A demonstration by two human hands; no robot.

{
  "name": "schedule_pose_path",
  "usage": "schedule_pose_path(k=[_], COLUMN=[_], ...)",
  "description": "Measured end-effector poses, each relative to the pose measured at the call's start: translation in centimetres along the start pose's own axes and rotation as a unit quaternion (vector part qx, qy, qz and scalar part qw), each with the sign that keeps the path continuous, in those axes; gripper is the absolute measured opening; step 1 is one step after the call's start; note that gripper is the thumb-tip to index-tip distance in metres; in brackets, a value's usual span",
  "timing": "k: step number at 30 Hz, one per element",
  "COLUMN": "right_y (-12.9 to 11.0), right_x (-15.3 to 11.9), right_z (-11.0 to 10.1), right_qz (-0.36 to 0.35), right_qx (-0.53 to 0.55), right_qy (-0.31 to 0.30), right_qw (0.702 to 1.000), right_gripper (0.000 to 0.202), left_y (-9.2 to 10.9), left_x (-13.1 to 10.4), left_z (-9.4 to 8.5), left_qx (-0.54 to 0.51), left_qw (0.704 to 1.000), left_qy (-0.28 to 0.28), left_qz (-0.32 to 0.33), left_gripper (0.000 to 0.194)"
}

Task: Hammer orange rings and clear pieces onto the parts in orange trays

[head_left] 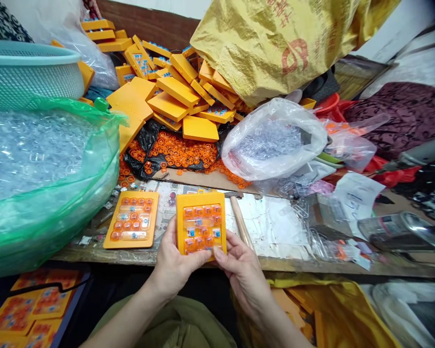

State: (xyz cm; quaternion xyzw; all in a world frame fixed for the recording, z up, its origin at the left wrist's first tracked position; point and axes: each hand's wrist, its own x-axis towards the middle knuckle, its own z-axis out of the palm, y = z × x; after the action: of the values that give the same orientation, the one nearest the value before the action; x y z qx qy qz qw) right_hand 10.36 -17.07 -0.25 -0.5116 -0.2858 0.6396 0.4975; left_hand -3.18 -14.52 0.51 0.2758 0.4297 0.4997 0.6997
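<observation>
An orange panel [202,223] with rows of clear-capped orange pieces and some blue parts is held up at the front edge of the bench. My left hand [177,263] grips its lower left side, thumb across the bottom. On the lower right, my right hand [239,266] holds the same panel, its thumb at the bottom corner. To the left, a similar orange panel [131,219] lies flat on the bench. A wooden-handled hammer [242,223] rests just right of the held panel.
Behind are a black bag of small orange pieces [188,151], a pile of orange panels [172,104] and a white bag of clear pieces [271,140]. A green bag [50,232] bulges at left. A glass jar [402,232] lies at right.
</observation>
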Motion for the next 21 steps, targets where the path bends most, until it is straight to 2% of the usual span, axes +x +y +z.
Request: schedule_pose_path(k=[2,3,4,5,7,9,12,14,16,21], right_y=[-0.9,-1.9,-3.3,-4.9,-8.9,-12.7,-16.2,-16.7,-16.1,-15.2], right_x=[0.9,1.7,2.8,4.3,7.9,12.3,18.1,20.7,21.9,21.2], right_z=[-0.7,-1.2,-1.8,-2.5,-3.9,-5.0,-5.8,-6.0,-6.3,-7.0], right_qz=[-0.068,-0.11,-0.162,-0.193,-0.232,-0.265,-0.244,-0.215,-0.206,-0.268], right_qx=[-0.154,-0.255,-0.368,-0.433,-0.476,-0.519,-0.584,-0.616,-0.636,-0.637], right_qy=[-0.026,-0.033,-0.027,0.0,0.075,0.161,0.226,0.243,0.25,0.273], right_qw=[0.985,0.96,0.915,0.88,0.845,0.796,0.741,0.718,0.701,0.669], right_gripper=[0.045,0.044,0.042,0.039,0.033,0.028,0.02,0.018,0.018,0.027], left_y=[-0.1,-0.1,-0.2,-0.3,-0.4,-0.6,-0.7,-0.7,-0.7,-0.8], left_x=[0.4,0.6,0.8,1.0,1.3,1.5,1.5,1.5,1.6,1.8], left_z=[-0.2,-0.4,-0.5,-0.7,-0.9,-1.0,-1.1,-1.3,-1.4,-1.8], left_qx=[-0.021,-0.031,-0.037,-0.04,-0.039,-0.027,-0.003,0.006,0.014,0.022], left_qw=[1.0,0.999,0.999,0.998,0.998,0.998,0.999,0.999,0.998,0.997], left_qy=[0.004,0.003,0.001,-0.001,0.0,0.001,-0.015,-0.028,-0.038,-0.053], left_qz=[-0.009,-0.018,-0.03,-0.04,-0.051,-0.049,-0.042,-0.041,-0.045,-0.06], left_gripper=[0.064,0.064,0.065,0.066,0.07,0.07,0.069,0.067,0.065,0.066])
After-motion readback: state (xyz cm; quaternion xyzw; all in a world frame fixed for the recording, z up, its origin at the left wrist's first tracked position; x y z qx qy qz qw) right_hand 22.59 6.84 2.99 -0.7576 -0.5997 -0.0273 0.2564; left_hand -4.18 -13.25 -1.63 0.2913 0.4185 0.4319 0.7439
